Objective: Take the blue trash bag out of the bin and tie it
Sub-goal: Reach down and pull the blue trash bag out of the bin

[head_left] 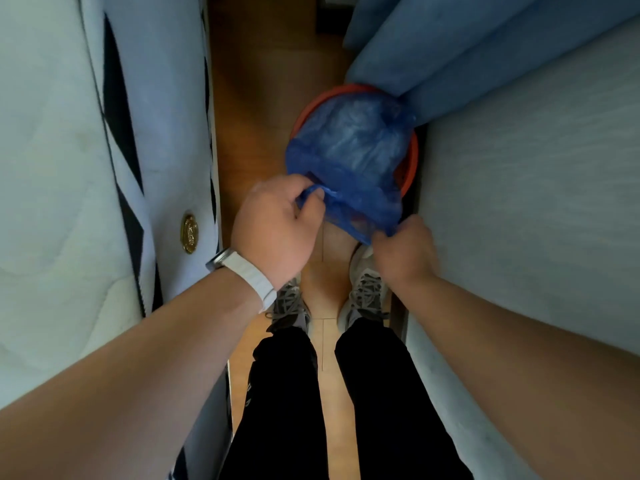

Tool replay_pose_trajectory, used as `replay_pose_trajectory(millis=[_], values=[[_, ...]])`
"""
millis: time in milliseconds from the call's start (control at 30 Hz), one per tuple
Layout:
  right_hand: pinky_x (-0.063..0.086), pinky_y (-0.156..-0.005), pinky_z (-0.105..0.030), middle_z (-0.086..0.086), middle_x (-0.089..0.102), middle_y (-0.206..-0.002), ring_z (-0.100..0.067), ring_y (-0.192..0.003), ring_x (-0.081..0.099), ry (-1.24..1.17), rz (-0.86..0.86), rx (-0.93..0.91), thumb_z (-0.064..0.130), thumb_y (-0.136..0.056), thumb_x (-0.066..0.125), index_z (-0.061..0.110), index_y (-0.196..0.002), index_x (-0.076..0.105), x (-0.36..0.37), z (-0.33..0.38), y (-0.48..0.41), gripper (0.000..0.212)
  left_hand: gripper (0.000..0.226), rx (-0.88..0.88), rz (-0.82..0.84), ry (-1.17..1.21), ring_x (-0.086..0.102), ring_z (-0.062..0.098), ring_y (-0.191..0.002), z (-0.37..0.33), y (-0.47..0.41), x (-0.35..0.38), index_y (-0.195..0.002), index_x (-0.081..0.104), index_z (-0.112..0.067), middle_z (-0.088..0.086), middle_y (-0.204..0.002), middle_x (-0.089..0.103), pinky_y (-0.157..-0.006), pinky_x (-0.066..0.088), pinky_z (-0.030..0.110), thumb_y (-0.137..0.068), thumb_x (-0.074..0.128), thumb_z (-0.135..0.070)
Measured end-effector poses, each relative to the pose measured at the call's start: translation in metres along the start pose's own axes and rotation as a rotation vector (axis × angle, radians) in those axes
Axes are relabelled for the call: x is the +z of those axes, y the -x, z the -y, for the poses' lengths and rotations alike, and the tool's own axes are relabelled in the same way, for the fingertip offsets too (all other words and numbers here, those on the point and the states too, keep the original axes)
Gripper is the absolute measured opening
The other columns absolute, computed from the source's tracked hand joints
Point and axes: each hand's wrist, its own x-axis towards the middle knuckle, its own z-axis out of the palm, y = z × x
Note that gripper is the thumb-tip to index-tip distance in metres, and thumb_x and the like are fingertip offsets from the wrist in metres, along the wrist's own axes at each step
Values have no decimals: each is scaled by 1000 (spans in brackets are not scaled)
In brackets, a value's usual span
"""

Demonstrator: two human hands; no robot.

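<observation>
A translucent blue trash bag (349, 157) bulges above an orange round bin (411, 161) on the wooden floor, between a mattress and a sofa. The bag's near edge hangs over the bin's front rim. My left hand (277, 230), with a white watch band on the wrist, pinches the bag's left edge between thumb and fingers. My right hand (403, 251) grips the bag's lower right edge. Only arcs of the bin's rim show around the bag, and its body is hidden.
A pale mattress (86, 150) with black trim and a gold badge stands close on the left. A blue sofa (519, 168) fills the right, its arm overlapping the bin's far edge. My two shoes (363, 292) stand on the narrow wooden floor strip (263, 81).
</observation>
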Motion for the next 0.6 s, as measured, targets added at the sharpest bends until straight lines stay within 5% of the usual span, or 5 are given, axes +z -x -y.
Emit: replay_pose_trajectory(millis=[100, 233, 433, 600], values=[[31, -62, -29, -15, 64, -90, -29, -75, 53, 6, 9, 2, 32, -88, 53, 4, -92, 57, -18, 10, 8, 28, 18, 52, -21, -14, 53, 18, -69, -14, -4, -14, -77, 63, -21, -4, -68, 58, -63, 44, 36, -90, 53, -28], [29, -56, -29, 3, 52, -61, -21, -58, 47, -137, -25, -47, 27, -84, 55, 13, -72, 55, -41, 30, 26, 19, 20, 93, -23, -42, 56, 21, -81, -38, -11, -34, -88, 68, -18, -1, -78, 65, -73, 45, 37, -90, 53, -31], [31, -43, -19, 4, 55, -60, -8, -54, 49, -281, -97, -133, 24, -83, 57, 16, -71, 54, -91, 64, 60, 15, 20, 100, -15, -24, 58, 20, -81, -75, -10, -71, -98, 69, -20, -3, -85, 66, -71, 47, 34, -90, 54, -32], [32, -52, -29, 3, 54, -58, -11, -54, 49, -271, -118, -285, 22, -85, 57, 17, -74, 54, -144, 95, 97, 12, 17, 80, 12, 11, 58, 15, -70, -108, 1, -114, -96, 68, -20, -4, -82, 65, -64, 44, 28, -91, 56, -30]])
